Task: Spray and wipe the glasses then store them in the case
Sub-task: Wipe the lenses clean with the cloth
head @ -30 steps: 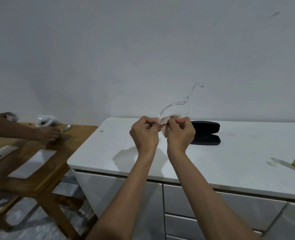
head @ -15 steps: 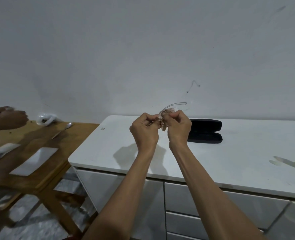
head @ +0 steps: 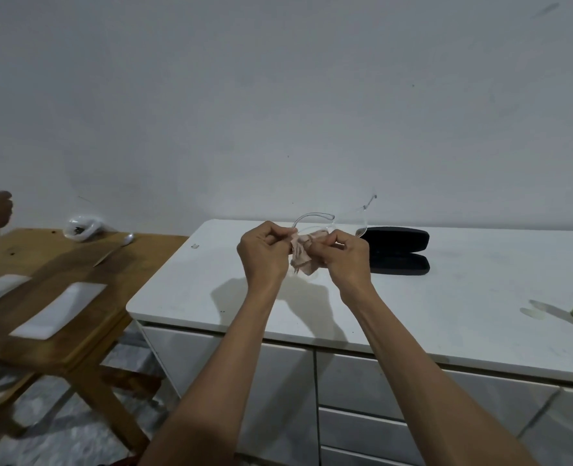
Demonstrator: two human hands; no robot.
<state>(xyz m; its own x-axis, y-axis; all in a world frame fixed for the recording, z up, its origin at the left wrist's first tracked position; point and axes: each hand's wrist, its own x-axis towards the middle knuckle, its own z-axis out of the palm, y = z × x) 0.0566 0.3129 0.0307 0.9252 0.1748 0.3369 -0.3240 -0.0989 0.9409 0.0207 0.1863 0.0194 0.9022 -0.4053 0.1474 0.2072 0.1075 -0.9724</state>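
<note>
Both hands, left hand [head: 263, 253] and right hand [head: 345, 257], pinching pale pink cloth [head: 303, 255] round clear-framed glasses [head: 315, 220], black oblong case [head: 397, 250] open at three o'clock: rub lenses gently, supporting frame.

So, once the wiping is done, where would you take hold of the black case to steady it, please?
Grip the lower half of the black case across its narrow width, from above with the right hand. It lies open and flat on the white counter, its long side running left to right, just right of that hand, so its long edges are easy to reach.
</note>
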